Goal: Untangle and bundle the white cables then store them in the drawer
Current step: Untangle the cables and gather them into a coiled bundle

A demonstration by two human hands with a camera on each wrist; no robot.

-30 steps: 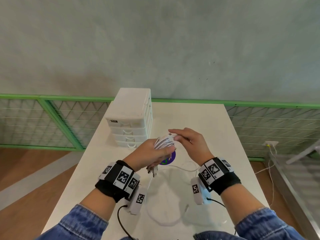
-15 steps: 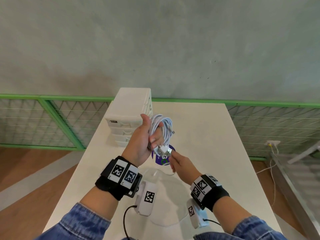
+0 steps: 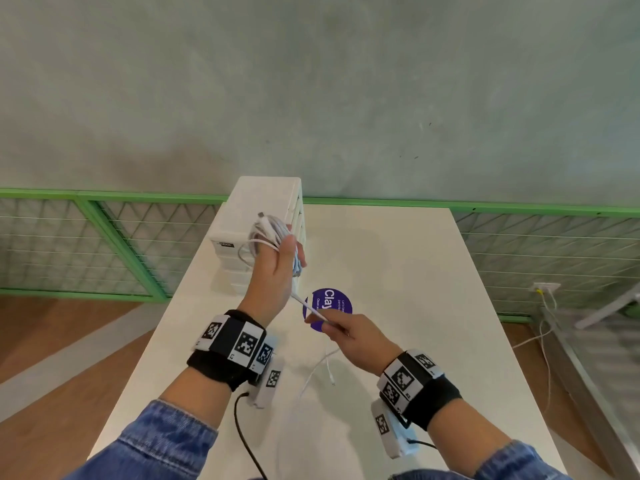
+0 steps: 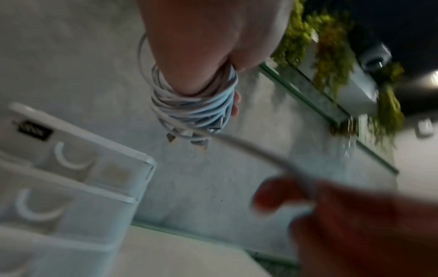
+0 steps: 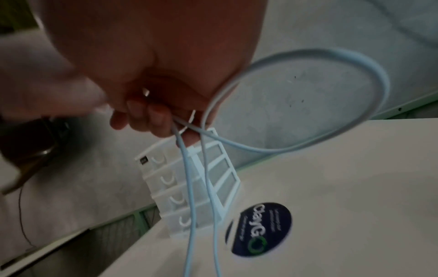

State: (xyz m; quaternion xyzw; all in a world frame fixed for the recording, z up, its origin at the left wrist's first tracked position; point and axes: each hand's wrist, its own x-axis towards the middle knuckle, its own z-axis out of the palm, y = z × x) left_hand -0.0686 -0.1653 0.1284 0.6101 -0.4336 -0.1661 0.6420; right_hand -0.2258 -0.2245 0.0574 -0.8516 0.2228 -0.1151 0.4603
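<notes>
Four-drawer unit [image 3: 258,216] (partly hidden) stands behind the coiled cables [image 3: 273,233].

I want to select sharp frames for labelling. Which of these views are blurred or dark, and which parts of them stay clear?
Head view: sharp and evenly lit; the cable bundle and the left hand are clear. Left wrist view: dim; the bundle is fairly clear, while the right hand and drawer unit are smeared. Right wrist view: dim; the hand is blurred, but the loose cable loop and purple sticker remain recognisable.
</notes>
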